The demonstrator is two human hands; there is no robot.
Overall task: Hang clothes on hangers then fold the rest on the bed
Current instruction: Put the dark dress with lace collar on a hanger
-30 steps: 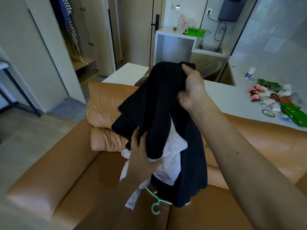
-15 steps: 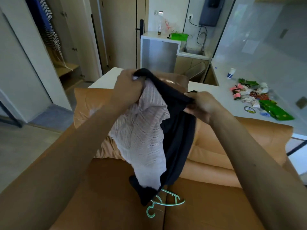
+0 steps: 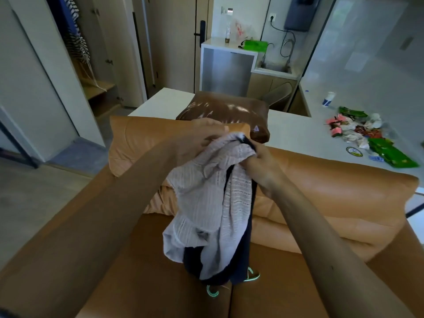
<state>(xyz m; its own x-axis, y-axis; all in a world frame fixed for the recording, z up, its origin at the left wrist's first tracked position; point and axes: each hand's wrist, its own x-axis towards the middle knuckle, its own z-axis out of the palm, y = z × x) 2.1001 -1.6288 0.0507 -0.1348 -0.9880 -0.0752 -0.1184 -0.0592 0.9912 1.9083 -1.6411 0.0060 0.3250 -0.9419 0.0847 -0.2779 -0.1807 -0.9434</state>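
I hold a bundle of clothes up over the tan sofa (image 3: 332, 193). A pale pink knitted garment (image 3: 204, 203) hangs in front, and a dark navy garment (image 3: 241, 267) hangs behind and below it. My left hand (image 3: 202, 136) grips the top of the pink fabric. My right hand (image 3: 261, 161) grips the top edge where the pink and navy fabrics meet. A mint green hanger (image 3: 231, 285) lies on the sofa seat under the bundle, mostly hidden by it.
A dark brown cushion (image 3: 224, 111) sits on the sofa back beside a white counter (image 3: 298, 131) strewn with wrappers (image 3: 367, 136) and a cup (image 3: 328, 99). Striped clothes (image 3: 76, 40) hang in an open wardrobe at far left. A sink (image 3: 275, 67) stands beyond.
My left hand rose from the bundle's lower part to its top, then both hands lowered and drew together. The pink garment now hangs in front of the navy one.
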